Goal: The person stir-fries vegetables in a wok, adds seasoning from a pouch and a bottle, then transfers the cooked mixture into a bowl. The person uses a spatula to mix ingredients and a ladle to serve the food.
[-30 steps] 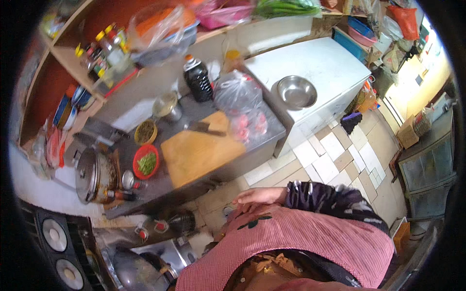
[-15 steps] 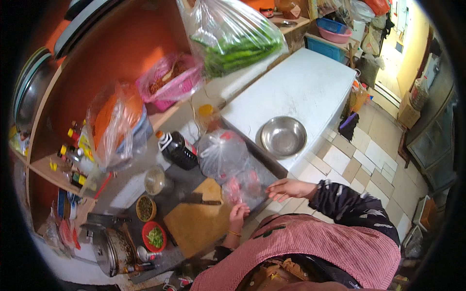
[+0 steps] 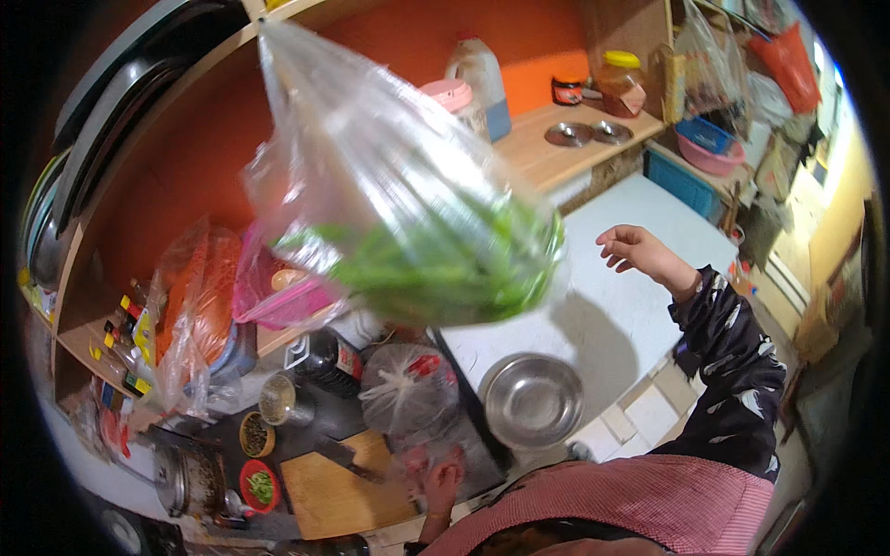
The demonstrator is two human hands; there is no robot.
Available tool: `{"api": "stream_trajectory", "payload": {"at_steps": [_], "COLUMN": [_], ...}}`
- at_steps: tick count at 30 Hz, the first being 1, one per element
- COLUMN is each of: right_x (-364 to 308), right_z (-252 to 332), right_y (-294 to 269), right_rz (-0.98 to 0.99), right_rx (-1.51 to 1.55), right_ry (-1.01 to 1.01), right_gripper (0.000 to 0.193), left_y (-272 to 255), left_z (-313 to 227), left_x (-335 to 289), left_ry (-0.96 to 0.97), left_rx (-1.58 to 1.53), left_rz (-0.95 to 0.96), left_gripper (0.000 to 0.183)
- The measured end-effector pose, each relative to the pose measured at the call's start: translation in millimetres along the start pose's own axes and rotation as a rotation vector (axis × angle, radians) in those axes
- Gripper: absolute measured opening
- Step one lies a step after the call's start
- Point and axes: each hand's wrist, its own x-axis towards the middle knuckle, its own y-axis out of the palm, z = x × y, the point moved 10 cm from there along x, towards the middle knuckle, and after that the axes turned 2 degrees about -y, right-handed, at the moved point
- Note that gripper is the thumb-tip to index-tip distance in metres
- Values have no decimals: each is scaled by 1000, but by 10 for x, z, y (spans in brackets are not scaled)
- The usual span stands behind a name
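Observation:
My right hand (image 3: 640, 252) is raised over the white tabletop, fingers apart and slightly bent, nothing in it. Just left of it a clear plastic bag of long green vegetables (image 3: 436, 264) hangs from the shelf edge, apart from my fingers. At the lower middle my left hand (image 3: 443, 480) is low beside a thin clear bag with reddish pieces (image 3: 415, 463). Blur hides whether its fingers grip that bag. Behind lies a tied clear plastic bag (image 3: 408, 389). A knife (image 3: 348, 457) rests on the wooden cutting board (image 3: 348, 500) left of my left hand.
A steel bowl (image 3: 533, 403) stands on the white tabletop (image 3: 612, 347). Left of the board are a red bowl of chopped greens (image 3: 260, 486), a small bowl (image 3: 257, 434), a dark bottle (image 3: 322, 361) and a pot (image 3: 185, 477). Above runs a wooden shelf (image 3: 528, 153) with jars.
The view has swung toward the shelf, so the hanging bag looks larger and nearer. My right hand has risen and moved away to the right, over the white tabletop. My left hand stays low.

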Motion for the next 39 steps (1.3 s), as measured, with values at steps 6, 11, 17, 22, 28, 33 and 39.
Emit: {"api": "stream_trajectory", "payload": {"at_steps": [6, 11, 17, 22, 28, 33, 39], "right_x": [1122, 2256, 3873, 4497, 3575, 2048, 581], "right_z": [748, 1675, 2261, 2188, 2127, 2289, 1804], "right_y": [-53, 315, 780, 707, 246, -40, -264], "right_rz": [51, 190, 110, 62, 36, 337, 171], "right_rx": [-92, 190, 447, 626, 918, 781, 796], "right_ry": [-426, -729, -611, -530, -455, -621, -284], "right_gripper": [18, 29, 22, 16, 15, 32, 50], "left_y": [763, 1165, 1117, 1207, 1285, 1516, 2122], "left_z": [222, -10, 355, 506, -486, -1842, -3537], "left_x": [-256, -431, -742, -1003, -748, -149, 12], "left_ry": [-278, -256, -241, -313, -155, 217, 827], "left_rx": [-92, 85, 51, 31, 312, 453, 290], "left_rz": [-161, -101, -343, -405, -291, -122, -82], "left_gripper": [23, 27, 23, 23, 21, 22, 49]}}
